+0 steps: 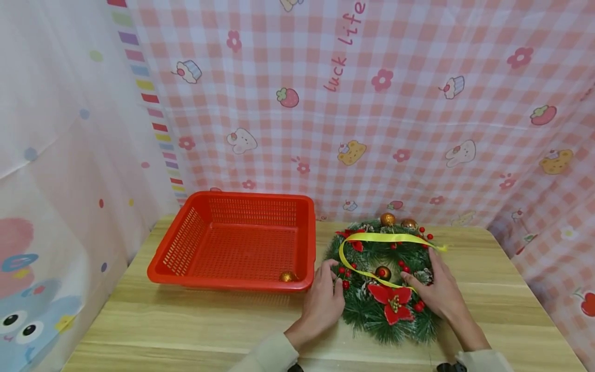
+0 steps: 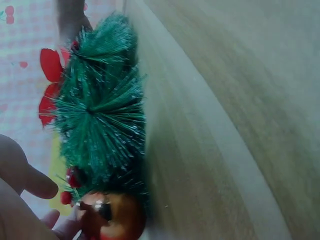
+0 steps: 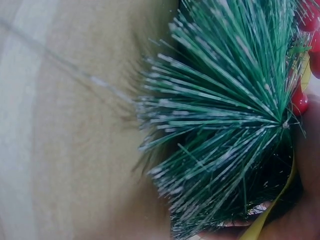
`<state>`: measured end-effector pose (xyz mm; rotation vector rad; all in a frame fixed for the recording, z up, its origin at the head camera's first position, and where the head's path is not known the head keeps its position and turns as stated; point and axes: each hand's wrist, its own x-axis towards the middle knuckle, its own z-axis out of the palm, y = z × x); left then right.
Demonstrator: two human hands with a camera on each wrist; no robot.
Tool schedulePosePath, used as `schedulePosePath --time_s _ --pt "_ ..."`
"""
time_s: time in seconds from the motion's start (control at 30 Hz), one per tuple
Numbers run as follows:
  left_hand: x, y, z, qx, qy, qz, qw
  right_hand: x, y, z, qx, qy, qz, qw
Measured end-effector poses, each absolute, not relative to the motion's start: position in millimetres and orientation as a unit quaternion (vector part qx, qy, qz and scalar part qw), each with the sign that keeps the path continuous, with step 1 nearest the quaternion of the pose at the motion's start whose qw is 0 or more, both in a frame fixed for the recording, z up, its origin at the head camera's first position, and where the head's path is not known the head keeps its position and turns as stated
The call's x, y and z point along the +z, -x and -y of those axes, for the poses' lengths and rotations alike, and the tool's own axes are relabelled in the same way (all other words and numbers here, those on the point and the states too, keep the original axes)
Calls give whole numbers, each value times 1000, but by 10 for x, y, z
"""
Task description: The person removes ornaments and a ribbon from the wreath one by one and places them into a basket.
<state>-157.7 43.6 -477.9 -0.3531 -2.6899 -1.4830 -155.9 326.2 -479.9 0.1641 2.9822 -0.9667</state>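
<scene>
From where I'm standing, a green wreath (image 1: 355, 305) is lying flat on the wooden table (image 1: 186, 330), with a hand coming in at either side of it. The left hand (image 1: 323, 297) is resting against the wreath's left edge, its fingers partly bent, close beside some red berries (image 1: 345, 284). In the left wrist view, those fingertips are touching a golden bauble (image 2: 122, 215) at the wreath's edge, while the thumb is standing apart from them; whether they are truly gripping, I cannot tell.

The right hand (image 1: 439, 289) is holding the wreath's right side, the thumb reaching over the top toward the middle opening and the fingers curving along the outer edge. The right wrist view is showing the needles beside that hand, with a yellow ribbon (image 1: 383, 237) running close to it.

The ribbon is looping loosely over the wreath, one end lying by the right fingertips. A red flower (image 1: 394, 304) is sitting on the near side, between the two hands.

To the left of the left hand, a red basket (image 1: 230, 283) is standing, a golden ball (image 1: 287, 277) lying in its near right corner. Behind everything, a pink checked cloth (image 1: 279, 124) is hanging.
</scene>
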Motion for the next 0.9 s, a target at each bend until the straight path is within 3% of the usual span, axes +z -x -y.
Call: schedulePosePath --time_s 0.9 --pt "-4937 1698 -499 -482 78 867 98 -4800 1567 -3262 -298 -57 -953 7"
